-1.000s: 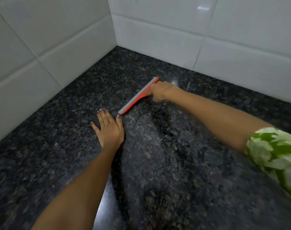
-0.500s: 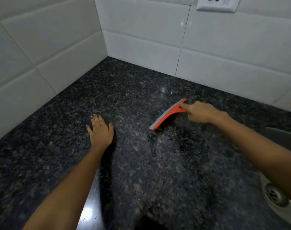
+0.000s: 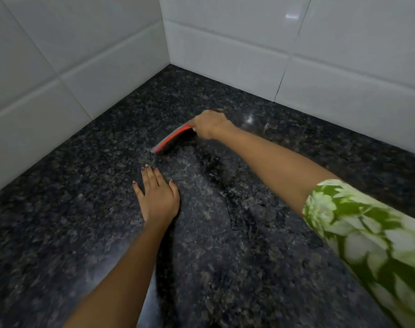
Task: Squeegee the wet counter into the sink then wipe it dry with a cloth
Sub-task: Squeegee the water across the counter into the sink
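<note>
An orange squeegee with a grey blade rests tilted on the dark speckled granite counter, near the back corner. My right hand is shut on its handle end, arm stretched forward. My left hand lies flat on the counter, fingers spread, a little in front of the squeegee's free tip and not touching it. A wet streak runs from the squeegee toward me, between the two arms. No sink and no cloth are in view.
White tiled walls meet in a corner behind the counter and close it off at the left and back. My green floral sleeve fills the lower right.
My right hand has carried the squeegee back from the right toward the corner, and the view has swung left, so the sink and the socket are out of sight. My left hand stays flat.
</note>
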